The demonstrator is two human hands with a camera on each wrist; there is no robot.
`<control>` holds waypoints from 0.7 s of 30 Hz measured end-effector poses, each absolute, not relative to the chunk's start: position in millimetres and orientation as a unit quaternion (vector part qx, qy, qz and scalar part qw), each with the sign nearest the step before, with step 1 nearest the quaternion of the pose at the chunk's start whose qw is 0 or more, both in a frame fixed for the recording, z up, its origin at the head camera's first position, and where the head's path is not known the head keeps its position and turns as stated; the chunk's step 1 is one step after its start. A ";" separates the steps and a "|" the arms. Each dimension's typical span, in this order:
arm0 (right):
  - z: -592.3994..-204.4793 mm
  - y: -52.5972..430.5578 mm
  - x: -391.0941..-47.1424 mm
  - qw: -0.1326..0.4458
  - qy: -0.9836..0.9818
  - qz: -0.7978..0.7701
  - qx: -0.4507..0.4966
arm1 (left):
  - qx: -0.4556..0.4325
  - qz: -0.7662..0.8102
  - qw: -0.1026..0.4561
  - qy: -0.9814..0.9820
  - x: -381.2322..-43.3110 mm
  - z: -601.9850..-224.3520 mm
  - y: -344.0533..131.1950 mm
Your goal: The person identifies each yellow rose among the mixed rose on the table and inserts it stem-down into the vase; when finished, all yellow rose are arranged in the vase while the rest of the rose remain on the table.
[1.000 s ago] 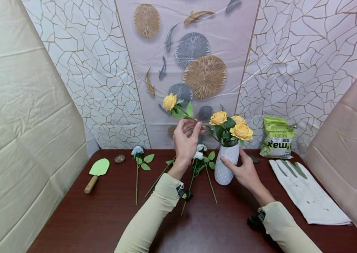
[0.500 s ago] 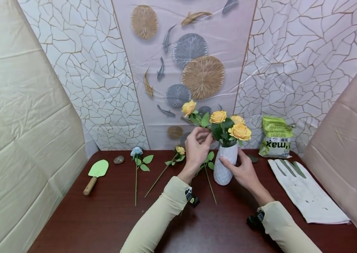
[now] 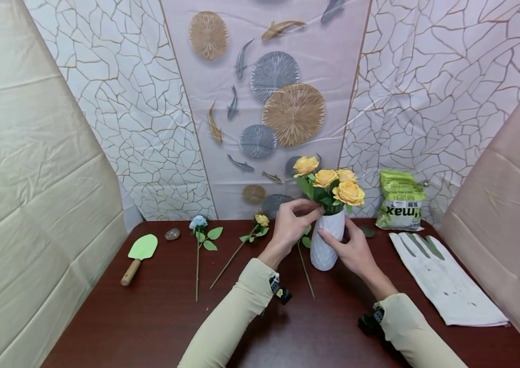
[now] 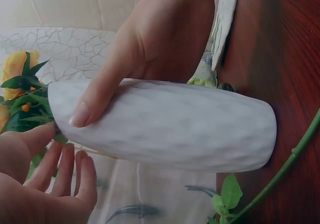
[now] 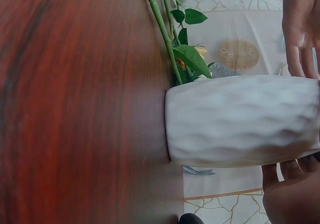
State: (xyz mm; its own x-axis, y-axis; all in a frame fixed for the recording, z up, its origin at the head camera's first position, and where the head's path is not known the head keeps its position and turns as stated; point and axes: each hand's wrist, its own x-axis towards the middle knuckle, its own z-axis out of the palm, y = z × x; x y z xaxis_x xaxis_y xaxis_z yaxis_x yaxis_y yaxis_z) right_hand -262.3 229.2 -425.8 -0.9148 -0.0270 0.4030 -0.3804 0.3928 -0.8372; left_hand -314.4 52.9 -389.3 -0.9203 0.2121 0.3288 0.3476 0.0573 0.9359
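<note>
A white dimpled vase [image 3: 324,250] stands upright on the table, with several yellow artificial roses [image 3: 349,193] at its mouth. My right hand [image 3: 357,251] grips the vase from the right, its thumb [image 4: 87,109] lying along the near wall in the left wrist view. At the left side of the mouth, my left hand [image 3: 291,227] pinches a yellow rose [image 3: 306,165] low on its stem. That bloom leans left of the others. The lower end of its stem is hidden by the fingers and the vase.
Left of the vase lie a blue rose [image 3: 198,223], a small yellow rose [image 3: 262,220] and another leafy stem [image 3: 306,271]. Farther left are a green trowel [image 3: 143,247] and a stone [image 3: 173,234]. To the right are a green bag [image 3: 400,202] and white gloves [image 3: 446,281].
My left hand has carried the yellow rose rightward and down to the vase mouth, beside the other blooms. My right hand has stayed on the vase.
</note>
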 end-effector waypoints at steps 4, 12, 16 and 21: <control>-422.5 227.6 -259.8 0.170 -0.823 0.527 0.124 | -0.193 -0.672 0.077 -0.710 -313.9 -385.7 51.0; -423.4 226.3 -259.7 0.173 -0.830 0.517 0.119 | -0.198 -0.675 0.115 -0.702 -314.6 -383.5 53.4; -423.7 225.9 -260.9 0.177 -0.830 0.515 0.120 | -0.194 -0.671 0.126 -0.705 -316.4 -383.9 50.9; -424.3 226.7 -261.5 0.177 -0.827 0.519 0.121 | -0.212 -0.654 0.105 -0.718 -319.2 -386.4 49.1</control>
State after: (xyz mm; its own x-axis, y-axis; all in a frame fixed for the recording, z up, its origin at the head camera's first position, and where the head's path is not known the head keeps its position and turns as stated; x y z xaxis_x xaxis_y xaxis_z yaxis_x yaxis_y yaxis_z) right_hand -261.5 226.7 -424.3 -0.9077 -0.0171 0.4193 -0.3849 0.4321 -0.8155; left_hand -319.2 49.1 -386.4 -0.8876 0.1674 0.4290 0.4427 0.0539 0.8950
